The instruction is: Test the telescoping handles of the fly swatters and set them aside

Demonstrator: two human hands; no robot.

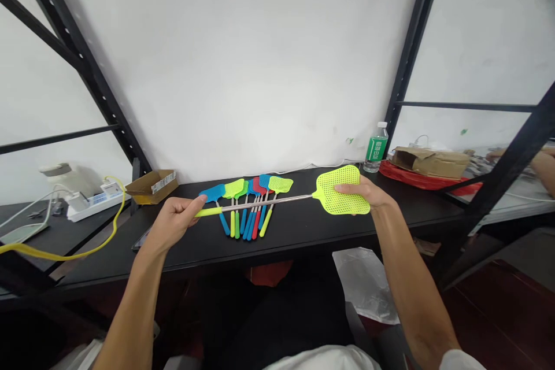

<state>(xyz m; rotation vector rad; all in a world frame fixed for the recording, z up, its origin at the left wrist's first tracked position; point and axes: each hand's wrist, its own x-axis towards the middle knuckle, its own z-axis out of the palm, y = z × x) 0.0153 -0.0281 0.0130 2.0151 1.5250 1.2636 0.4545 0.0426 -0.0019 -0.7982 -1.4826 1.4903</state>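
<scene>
Between my two hands a yellow-green fly swatter [342, 203] is stretched out level above the black table, its metal rod showing at full view. Wrapped round its handle at the left is my left hand [176, 221], closed. My right hand [366, 192] pinches the perforated paddle at its right side, thumb on top and the other fingers hidden behind. Just beyond the rod, several more fly swatters [251, 225] in blue, yellow-green, green and red lie fanned out on the table, handles toward me.
On the black table [299, 237] stand an open cardboard box [152, 186] at left and a water bottle [376, 149] at right. A power strip [93, 203] and yellow cable [113, 225] lie left. Black shelf posts [414, 40] frame both sides. Another person's arm [543, 169] shows far right.
</scene>
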